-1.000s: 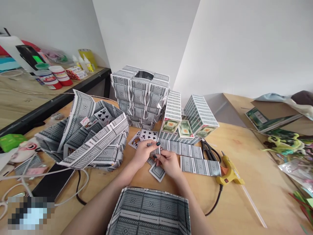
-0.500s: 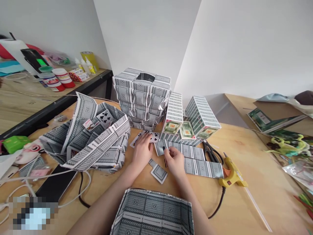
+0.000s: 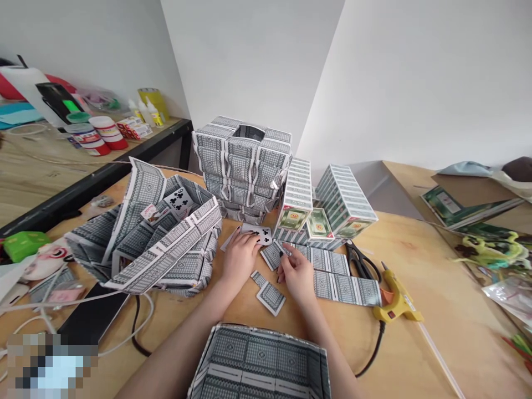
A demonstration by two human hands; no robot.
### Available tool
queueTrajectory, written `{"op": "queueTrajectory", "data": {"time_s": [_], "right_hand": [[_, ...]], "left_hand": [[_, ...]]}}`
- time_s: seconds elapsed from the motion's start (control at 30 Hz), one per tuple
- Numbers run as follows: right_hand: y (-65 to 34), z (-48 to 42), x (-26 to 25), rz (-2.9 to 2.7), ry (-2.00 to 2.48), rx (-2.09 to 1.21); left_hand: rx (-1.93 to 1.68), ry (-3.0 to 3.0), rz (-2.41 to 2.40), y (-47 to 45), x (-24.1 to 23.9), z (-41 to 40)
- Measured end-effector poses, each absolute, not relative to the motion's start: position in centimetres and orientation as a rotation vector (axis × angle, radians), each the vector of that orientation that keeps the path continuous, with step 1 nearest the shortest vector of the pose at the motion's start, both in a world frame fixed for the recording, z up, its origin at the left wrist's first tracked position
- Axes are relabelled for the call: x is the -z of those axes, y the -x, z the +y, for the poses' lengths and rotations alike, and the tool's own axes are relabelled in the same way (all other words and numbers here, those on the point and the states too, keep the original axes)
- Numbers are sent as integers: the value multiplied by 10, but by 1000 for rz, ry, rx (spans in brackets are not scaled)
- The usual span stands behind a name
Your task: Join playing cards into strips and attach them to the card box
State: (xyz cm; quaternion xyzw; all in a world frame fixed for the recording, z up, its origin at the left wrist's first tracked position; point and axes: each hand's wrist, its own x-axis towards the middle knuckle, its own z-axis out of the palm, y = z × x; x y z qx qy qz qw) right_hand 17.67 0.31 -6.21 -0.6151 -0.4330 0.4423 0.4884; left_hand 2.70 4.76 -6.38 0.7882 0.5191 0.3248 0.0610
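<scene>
My left hand [image 3: 240,256] lies palm down with its fingers spread on a few playing cards. A face-up clubs card [image 3: 263,233] sticks out past its fingertips. My right hand [image 3: 296,270] is curled, thumb and fingers closed at the edge of a grey-backed playing card [image 3: 271,256]; its lower fingertips are partly hidden. Right of that hand lie two strips of joined cards, an upper strip [image 3: 324,259] and a lower strip [image 3: 346,287]. A loose card [image 3: 271,298] and a small cut piece [image 3: 258,278] rest between my forearms.
An open box made of cards [image 3: 266,349] stands close to me. At the back rise a card-covered block [image 3: 241,166] and stacked card boxes [image 3: 299,188]. A collapsed card structure [image 3: 166,249] sits left. Black scissors [image 3: 359,260] and a yellow glue gun [image 3: 397,296] lie right.
The card at my right fingers has turned and tilted slightly. My left hand has shifted a little left, showing more of the clubs card. The right fingers have straightened slightly.
</scene>
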Motion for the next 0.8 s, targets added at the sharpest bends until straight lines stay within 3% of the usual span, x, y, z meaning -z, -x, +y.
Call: {"op": "queueTrajectory", "data": {"time_s": [0.4,0.8], "right_hand": [[-176,4,62,-1105,1492,-1110],[-177,2,58,-969,1463,-1158]], "left_hand": [[-970,-2276,1831,-27,65,47],[-1607,-2285,1324,-30,48,42]]}}
